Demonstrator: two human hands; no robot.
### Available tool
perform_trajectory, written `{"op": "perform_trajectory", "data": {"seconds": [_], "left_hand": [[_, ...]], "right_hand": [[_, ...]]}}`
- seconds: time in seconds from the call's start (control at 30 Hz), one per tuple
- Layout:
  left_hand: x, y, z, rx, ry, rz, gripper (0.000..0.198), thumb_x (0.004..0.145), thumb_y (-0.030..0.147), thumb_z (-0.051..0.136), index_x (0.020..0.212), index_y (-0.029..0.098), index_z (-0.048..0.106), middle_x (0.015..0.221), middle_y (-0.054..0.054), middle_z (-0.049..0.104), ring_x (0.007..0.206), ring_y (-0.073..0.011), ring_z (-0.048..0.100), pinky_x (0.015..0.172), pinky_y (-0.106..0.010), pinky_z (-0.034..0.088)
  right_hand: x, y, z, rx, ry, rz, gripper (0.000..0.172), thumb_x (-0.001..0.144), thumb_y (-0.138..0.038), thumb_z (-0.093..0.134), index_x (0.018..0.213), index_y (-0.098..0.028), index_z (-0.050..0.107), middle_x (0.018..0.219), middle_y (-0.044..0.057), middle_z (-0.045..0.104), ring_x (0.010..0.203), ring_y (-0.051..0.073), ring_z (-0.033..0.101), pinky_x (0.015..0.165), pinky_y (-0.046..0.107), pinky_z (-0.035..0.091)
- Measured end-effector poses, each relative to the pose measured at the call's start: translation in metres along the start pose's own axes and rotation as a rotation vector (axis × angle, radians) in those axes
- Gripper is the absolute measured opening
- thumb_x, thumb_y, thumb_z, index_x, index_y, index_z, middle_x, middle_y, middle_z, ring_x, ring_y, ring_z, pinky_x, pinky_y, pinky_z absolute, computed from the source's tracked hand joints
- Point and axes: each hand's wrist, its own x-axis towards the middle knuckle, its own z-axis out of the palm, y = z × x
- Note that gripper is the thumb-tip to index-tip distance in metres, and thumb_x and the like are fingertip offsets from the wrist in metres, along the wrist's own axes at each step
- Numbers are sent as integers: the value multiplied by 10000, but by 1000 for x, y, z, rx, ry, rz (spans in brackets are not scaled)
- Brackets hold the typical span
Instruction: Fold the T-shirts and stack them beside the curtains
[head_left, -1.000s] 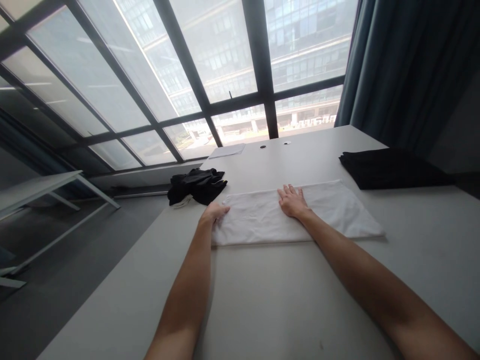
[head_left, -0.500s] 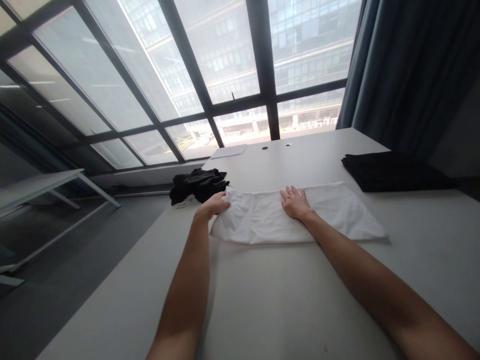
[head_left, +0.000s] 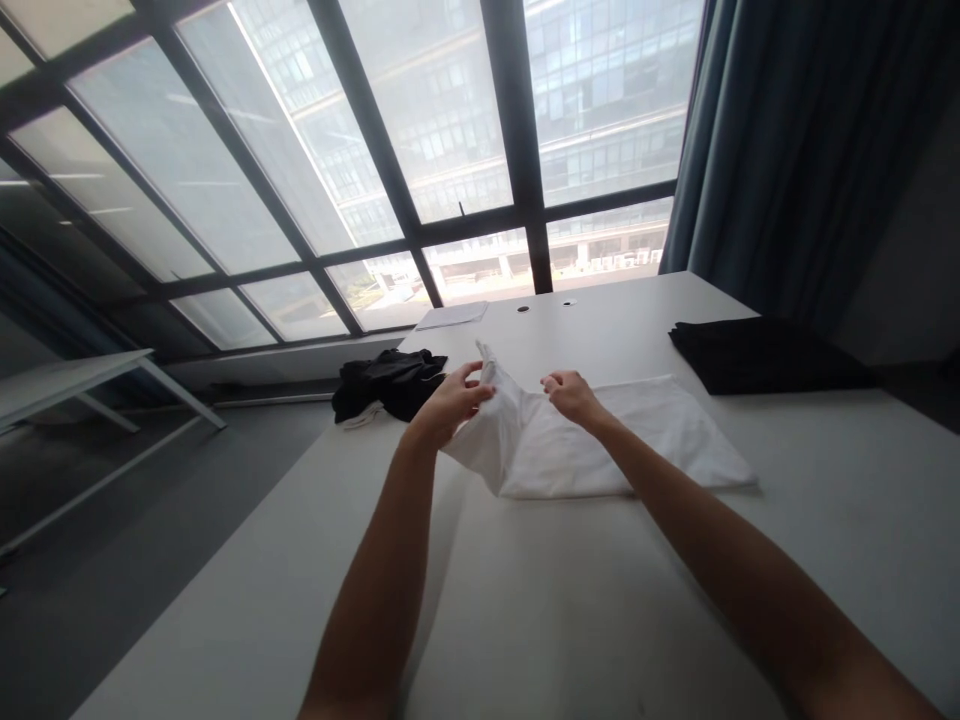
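While holding up one end of white cloth point(head_left: 566, 460) with left hand point(head_left: 456, 400), has right hand point(head_left: 571, 393) curled beside it; can't tell if gripping.

left hand point(head_left: 454, 402) grips raised end of white cloth point(head_left: 577, 465); right hand point(head_left: 571, 395) curled near far edge

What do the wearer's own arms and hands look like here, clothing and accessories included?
The left hand and right hand are ungloved. Both forearms are bare as far as the picture shows, with no sleeve, watch, bracelet, cable or marking visible. Nails and fine details are too small to make out.
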Motion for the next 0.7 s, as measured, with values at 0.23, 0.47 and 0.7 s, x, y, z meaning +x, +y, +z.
{"op": "perform_trajectory", "data": {"seconds": [0.23, 0.47, 0.7], "left_hand": [[2, -7, 63, -184, -190, 46, 714, 832, 332, 795, 1451, 203, 463, 937, -45, 681, 711, -128, 665, 667, -247, 538], [-6, -22, 109, 72, -271, 275, 556, 891, 430, 691, 1362, 157, 577, 1203, -142, 667, 899, -209, 680, 836, -368, 553], [-48, -34, 131, 913, -248, 568, 1001, 801, 299, 761, 1615, 250, 181, 1678, -126, 175, 1527, -381, 159, 1197, -616, 198]], "right_hand": [[-20, -33, -17, 572, -272, 193, 559, 965, -651, 459, 1001, -134, 669, 842, 98, 716, 621, 169, 655, 550, 282, 548], [0, 7, -30, 574, -111, 346, 125, 889, -261, 681, 888, -138, 660, 621, 26, 662, 585, 171, 627, 507, 238, 493], [8, 19, -55, 635, -63, 398, 110, 919, -95, 551, 875, -136, 643, 638, 35, 673, 602, 175, 644, 543, 248, 532]]}}
